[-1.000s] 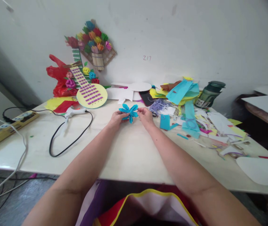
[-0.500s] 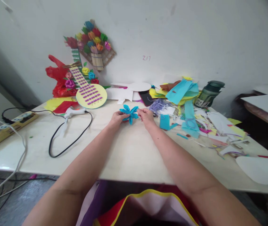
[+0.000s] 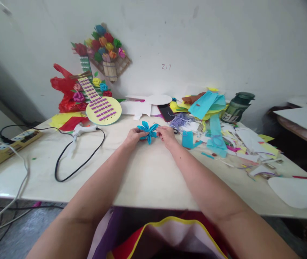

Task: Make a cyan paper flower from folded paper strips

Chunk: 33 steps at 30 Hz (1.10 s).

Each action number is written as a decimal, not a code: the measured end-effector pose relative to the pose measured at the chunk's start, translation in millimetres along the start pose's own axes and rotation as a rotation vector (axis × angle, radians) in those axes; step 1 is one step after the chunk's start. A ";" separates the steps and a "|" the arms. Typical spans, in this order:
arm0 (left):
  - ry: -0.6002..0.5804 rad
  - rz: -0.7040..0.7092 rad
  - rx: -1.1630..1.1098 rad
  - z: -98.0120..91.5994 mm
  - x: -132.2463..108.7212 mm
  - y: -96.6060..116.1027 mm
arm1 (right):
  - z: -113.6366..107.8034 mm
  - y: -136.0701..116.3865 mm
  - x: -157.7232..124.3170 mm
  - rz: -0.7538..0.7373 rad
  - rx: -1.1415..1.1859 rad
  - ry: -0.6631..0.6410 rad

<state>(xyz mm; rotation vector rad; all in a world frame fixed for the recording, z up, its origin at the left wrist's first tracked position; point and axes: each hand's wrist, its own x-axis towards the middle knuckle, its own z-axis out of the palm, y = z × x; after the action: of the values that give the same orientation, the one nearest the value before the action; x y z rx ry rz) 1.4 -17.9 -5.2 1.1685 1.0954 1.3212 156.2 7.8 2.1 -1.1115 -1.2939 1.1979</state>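
Observation:
A blue paper flower (image 3: 148,132) with several pointed petals is held just above the table, between my two hands. My left hand (image 3: 134,137) is closed on the flower's left side, thumb over a petal. On the opposite side, my right hand (image 3: 166,135) pinches the tip of a right-hand petal between thumb and fingers. The fingers under the flower are partly hidden. To the left lies a white glue gun (image 3: 81,130) with its black cord looped on the table.
Paper scraps (image 3: 246,144), blue paper strips (image 3: 216,135) and a dark green bottle (image 3: 238,107) crowd the right side. A yellow paper guitar (image 3: 104,110) leans at the back left. A power strip (image 3: 13,149) lies along the left edge.
The view has shifted slightly, so the background sits a little further left. Both hands keep their hold on the flower, with only a slight shift of the right fingers.

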 end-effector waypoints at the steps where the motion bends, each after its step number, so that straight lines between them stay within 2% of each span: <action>1: -0.002 0.003 0.014 0.3 -0.2 0.2 | -0.1 -0.8 -0.1 0.009 0.011 -0.011; 7: -0.032 0.036 0.082 -0.6 0.5 -2.1 | -0.1 -3.2 -0.2 0.025 0.068 -0.042; 11: -0.025 0.023 0.066 -1.6 1.0 -2.5 | -2.2 -4.4 -1.2 0.025 0.060 -0.122; 19: -0.014 0.000 0.078 0.4 0.9 -1.1 | -10.1 1.9 4.1 -0.051 -0.100 -0.289; 24: -0.026 0.025 0.108 0.1 -1.1 -0.1 | -11.7 8.4 9.2 -0.149 -0.203 -0.290; 33: -0.059 0.027 0.143 -1.1 -2.8 2.1 | -9.8 1.4 3.2 -0.061 -0.235 -0.340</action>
<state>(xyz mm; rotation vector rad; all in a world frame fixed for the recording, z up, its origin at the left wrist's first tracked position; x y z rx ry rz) 0.1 -20.9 -3.4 1.3236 1.1489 1.2374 165.7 11.8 0.9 -1.0526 -1.7530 1.2488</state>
